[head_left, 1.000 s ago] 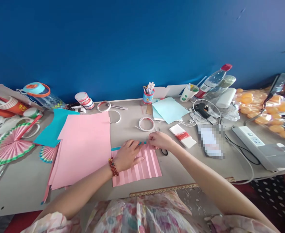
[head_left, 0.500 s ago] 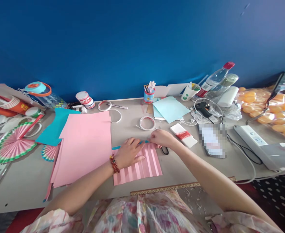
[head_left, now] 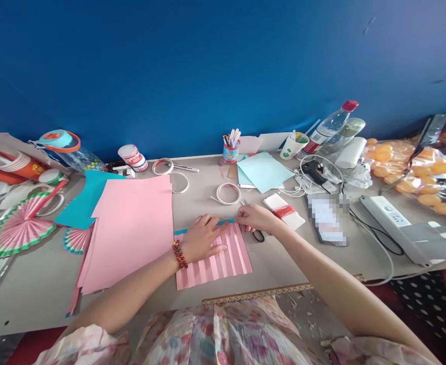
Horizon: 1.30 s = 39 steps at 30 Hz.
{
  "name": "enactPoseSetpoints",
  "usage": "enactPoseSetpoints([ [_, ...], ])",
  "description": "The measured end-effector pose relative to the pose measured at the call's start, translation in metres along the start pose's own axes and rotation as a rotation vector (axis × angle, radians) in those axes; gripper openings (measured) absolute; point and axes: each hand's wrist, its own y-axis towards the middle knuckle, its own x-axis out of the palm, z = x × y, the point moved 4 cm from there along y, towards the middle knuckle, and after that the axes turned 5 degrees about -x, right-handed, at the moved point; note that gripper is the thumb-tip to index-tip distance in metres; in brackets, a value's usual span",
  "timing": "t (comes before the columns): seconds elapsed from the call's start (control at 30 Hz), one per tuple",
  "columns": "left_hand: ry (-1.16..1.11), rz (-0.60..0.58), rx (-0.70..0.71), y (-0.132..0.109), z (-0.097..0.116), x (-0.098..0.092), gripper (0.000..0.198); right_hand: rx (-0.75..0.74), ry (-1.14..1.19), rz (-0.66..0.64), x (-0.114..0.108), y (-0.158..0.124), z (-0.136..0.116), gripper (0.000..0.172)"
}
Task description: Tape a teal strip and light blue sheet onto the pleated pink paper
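A pleated pink paper (head_left: 223, 263) with a blue strip (head_left: 181, 231) along its far edge lies on the desk in front of me. My left hand (head_left: 203, 241) rests flat across its middle, fingers spread and pointing to the far edge. At the far right corner, my right hand (head_left: 255, 218) is closed, its fingertips pinching the blue edge of the paper. Scissors with a black handle (head_left: 260, 236) lie partly hidden beneath that hand. To the left is a stack of flat pink sheets (head_left: 135, 223), with teal paper (head_left: 80, 203) under it.
Finished paper fans (head_left: 20, 228) lie at the far left. Beyond my hands are a coil of white tape (head_left: 228, 186), a pen tin (head_left: 231, 152) and light blue sheets (head_left: 266, 170). Red thread on a white card (head_left: 284, 212), a phone (head_left: 327, 218) and a power strip (head_left: 390, 223) sit rightward.
Both hands stay nearly where they were on the pleated paper. The view has turned slightly, so objects on the right appear shifted a little to the left.
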Motion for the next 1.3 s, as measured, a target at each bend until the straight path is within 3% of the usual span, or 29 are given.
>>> enactPoseSetpoints([
  [0.5, 0.029, 0.021, -0.016, 0.001, 0.0, 0.001, 0.065, -0.029, -0.299, 0.086, -0.002, -0.007, -0.014, 0.015],
  [0.67, -0.014, 0.044, -0.027, -0.003, -0.002, 0.009, 0.063, 0.05, -0.429, 0.295, -0.012, -0.018, -0.017, 0.018],
  [0.9, -0.067, 0.099, -0.075, -0.005, -0.003, 0.015, 0.08, -0.077, -0.163, 0.384, 0.003, -0.032, -0.007, 0.024],
  [1.13, -0.155, 0.132, -0.108, -0.005, -0.006, 0.014, 0.078, -0.1, -0.043, 0.432, 0.031, -0.042, 0.0, 0.055],
  [1.3, -0.238, 0.185, -0.112, -0.006, -0.01, 0.01, 0.071, -0.156, 0.033, 0.518, 0.041, -0.042, -0.004, 0.068],
])
